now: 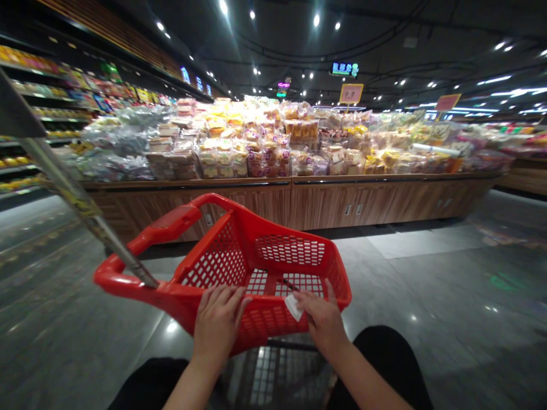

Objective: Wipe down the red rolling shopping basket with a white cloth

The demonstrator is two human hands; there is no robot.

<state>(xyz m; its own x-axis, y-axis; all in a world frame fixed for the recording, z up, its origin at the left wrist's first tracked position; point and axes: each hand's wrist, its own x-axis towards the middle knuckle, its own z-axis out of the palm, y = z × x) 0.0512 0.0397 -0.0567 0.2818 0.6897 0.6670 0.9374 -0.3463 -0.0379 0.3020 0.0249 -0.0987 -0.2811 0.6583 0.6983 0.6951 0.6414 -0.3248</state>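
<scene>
Supermarket aisle, grey tiled floor (427, 285). Draping left hand (219, 312) over near edge of red cart (260, 327), fingers slightly spread; apparently pinching white slip (293, 307) with right hand (321, 318) toward same edge's right corner. Cart reached, seemingly; what remains, can't tell. Glossy plastic, lattice walls (289, 249), standing upright. Beyond: wooden counter (318, 203) piled with bagged goods (267, 139).

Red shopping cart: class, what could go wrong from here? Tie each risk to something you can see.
The white slip in the right hand might drop to the floor if the fingers loosen. The red shopping cart could bump the wooden counter beyond it if pushed forward.
</scene>
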